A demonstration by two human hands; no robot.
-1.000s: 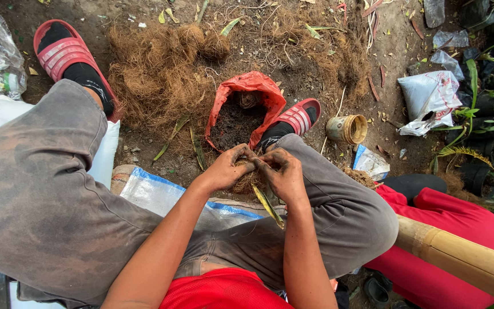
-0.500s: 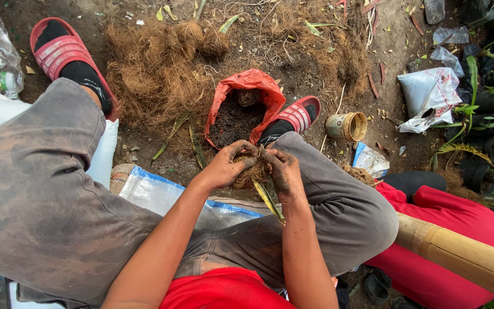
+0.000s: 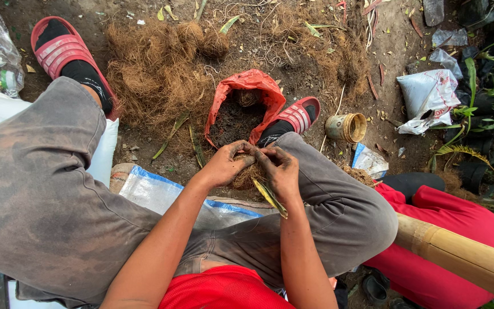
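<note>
Our left hand (image 3: 224, 166) and right hand (image 3: 280, 169) have stayed closed together on the fibre bundle (image 3: 251, 176) over our knee, its green leaves (image 3: 270, 197) hanging below, barely shifted, so the wrapping goes on.

Left hand (image 3: 224, 165) and right hand (image 3: 281, 169) meet above the right knee, both closed on a clump of brown fibre (image 3: 249, 173) from which a green leaf strip (image 3: 270, 198) hangs. Just beyond them on the ground lies an open red bag (image 3: 241, 86) of dark soil, beside a fibre pile (image 3: 155, 74). A small round tin (image 3: 345, 127) lies near the right sandal (image 3: 297, 113).
</note>
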